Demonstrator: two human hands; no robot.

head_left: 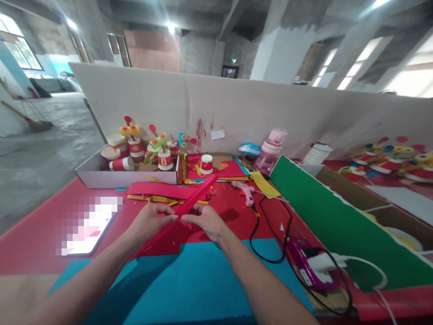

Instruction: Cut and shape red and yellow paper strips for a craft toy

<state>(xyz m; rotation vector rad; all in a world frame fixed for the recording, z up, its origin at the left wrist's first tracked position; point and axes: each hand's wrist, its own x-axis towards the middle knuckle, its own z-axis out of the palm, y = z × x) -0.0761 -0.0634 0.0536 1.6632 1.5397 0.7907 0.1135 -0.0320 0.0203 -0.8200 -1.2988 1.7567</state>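
A long red paper strip [194, 197] runs diagonally between my hands, its far end raised toward the back of the table. My left hand [156, 216] pinches it near the middle with thumb and fingers. Close beside it, my right hand [202, 219] also grips the strip, thumb along its near side. The strip's lower part slants down toward my left forearm. Beneath my forearms lies a blue sheet [203, 280] on the red table covering. Just beyond my hands are a wide red paper piece [158, 190] and several yellow strips [158, 199].
A pink glue gun [246, 192] with a black cord lies right of my hands, near a purple power strip [309, 266]. A phone [89, 230] lies left. Behind stand a white box [128, 179] of paper-cup figures and a red-and-white cup [206, 164]; a green-sided box [324, 216] stands right.
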